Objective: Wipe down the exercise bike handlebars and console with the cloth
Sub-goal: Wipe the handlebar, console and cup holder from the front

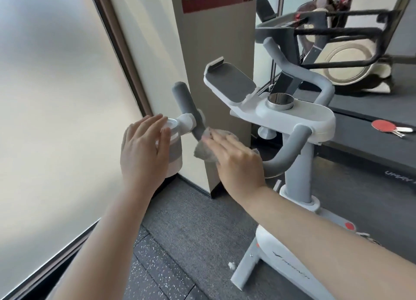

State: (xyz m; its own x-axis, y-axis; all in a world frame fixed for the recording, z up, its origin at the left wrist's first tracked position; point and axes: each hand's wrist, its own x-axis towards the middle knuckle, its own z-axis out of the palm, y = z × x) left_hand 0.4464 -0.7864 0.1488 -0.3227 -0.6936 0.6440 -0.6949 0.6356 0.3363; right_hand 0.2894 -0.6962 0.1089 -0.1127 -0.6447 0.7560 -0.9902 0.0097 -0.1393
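Fingers (221,140) of right hand (238,162) press grey cloth (203,151) against handlebar (191,110); left hand (144,151) open.

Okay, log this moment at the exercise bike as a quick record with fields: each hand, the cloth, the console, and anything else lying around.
left hand: fingers straight, at the white hub of the near grip
right hand: flat on the cloth, pressing it toward the grip
cloth: grey, bunched under the right hand
near grip: grey foam bar, tilted
console: white, tablet tray raised, metal ring on top
table tennis paddle: red, on the dark treadmill deck behind
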